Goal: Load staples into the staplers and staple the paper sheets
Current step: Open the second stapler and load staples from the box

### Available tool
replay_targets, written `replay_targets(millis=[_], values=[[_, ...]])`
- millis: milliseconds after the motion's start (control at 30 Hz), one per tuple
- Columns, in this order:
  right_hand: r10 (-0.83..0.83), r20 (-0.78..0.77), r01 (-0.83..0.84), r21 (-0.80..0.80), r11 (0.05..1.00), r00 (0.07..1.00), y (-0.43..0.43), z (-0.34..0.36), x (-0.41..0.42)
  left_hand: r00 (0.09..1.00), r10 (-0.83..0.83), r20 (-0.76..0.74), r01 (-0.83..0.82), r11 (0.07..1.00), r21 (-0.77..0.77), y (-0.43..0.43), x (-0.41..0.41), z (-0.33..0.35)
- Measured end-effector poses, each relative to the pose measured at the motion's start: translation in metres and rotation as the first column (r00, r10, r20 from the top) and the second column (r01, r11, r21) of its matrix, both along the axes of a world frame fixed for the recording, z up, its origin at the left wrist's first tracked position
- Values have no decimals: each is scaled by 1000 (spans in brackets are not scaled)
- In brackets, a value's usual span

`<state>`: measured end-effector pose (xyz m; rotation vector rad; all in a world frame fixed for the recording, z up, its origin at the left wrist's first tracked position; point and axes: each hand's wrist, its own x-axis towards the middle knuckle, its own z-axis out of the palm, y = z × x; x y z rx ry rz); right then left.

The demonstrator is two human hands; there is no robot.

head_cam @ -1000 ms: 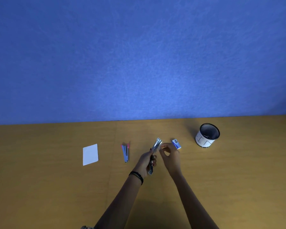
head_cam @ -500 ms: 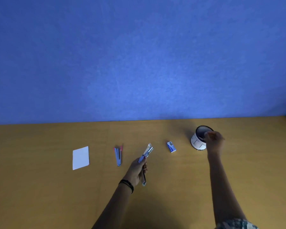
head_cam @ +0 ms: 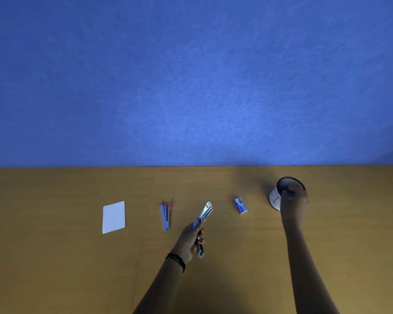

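Note:
My left hand [head_cam: 190, 239] grips a metal stapler [head_cam: 205, 214], swung open, its silver magazine pointing up and away above the wooden table [head_cam: 55, 268]. A second stapler [head_cam: 165, 215] with pink tips lies open on the table to its left. A small blue staple box [head_cam: 240, 205] lies to the right of the held stapler. White paper sheets [head_cam: 113, 217] lie at the far left. My right hand [head_cam: 293, 198] is blurred at the front rim of the cup; whether it holds anything is unclear.
A white cup [head_cam: 274, 197] with a dark mesh rim stands at the right of the table. A blue wall [head_cam: 191, 75] rises behind the table's far edge.
My right hand left the stapler and reached right to the cup, where it stays. The left hand keeps gripping the open stapler.

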<state>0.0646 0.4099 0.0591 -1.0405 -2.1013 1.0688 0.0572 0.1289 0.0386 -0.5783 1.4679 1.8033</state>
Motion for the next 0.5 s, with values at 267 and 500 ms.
replay_targets(millis=[267, 500], values=[[625, 52, -565, -374, 735, 779, -102, -22, 7, 995, -27, 99, 23, 999, 41, 6, 11, -1], [628, 120, -519, -456, 723, 769, -140, -54, 17, 962, -244, 124, 246, 969, 0, 3, 28, -20]])
